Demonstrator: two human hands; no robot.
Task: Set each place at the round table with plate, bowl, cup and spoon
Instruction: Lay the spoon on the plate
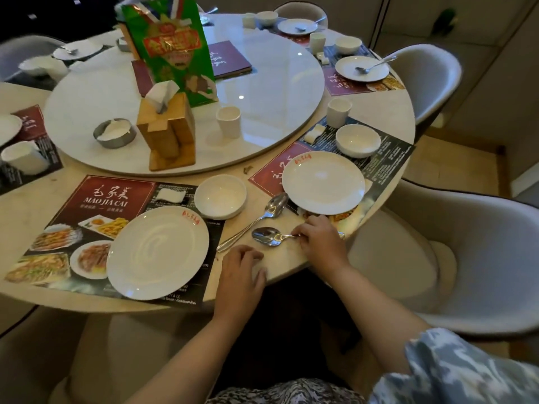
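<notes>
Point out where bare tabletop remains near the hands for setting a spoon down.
Free: the table-edge strip around the left hand, between near plate and right hand. Crowded: the gap between bowl and right plate, taken by the loose spoon and gripped spoon.

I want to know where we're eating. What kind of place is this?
Most likely a Chinese restaurant. The round table has a big turntable in the middle, printed placemats with food photos and the name "Mao Jia Cai", and a closed menu. The right hand holds a spoon.
</notes>
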